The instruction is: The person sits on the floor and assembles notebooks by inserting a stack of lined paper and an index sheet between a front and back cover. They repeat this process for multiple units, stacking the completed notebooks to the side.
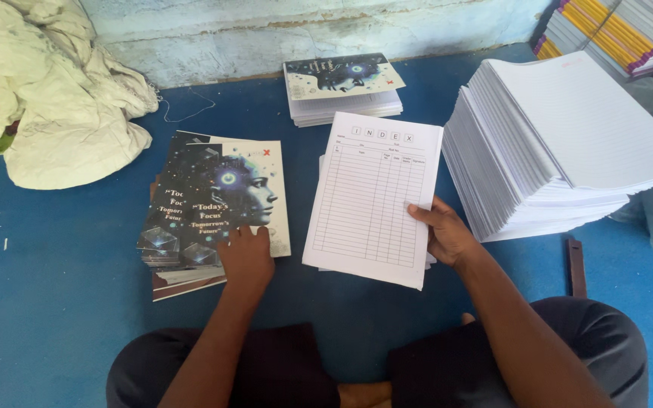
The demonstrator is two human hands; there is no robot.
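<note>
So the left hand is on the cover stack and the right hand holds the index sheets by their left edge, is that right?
Not quite. The head view shows the right hand gripping the index sheets by their right edge. The left hand does rest on the cover stack.

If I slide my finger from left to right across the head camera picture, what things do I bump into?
Crumpled white cloth → pile of dark printed covers under the left hand → pad of ruled index sheets held by the right hand → big stack of lined white paper.
</note>
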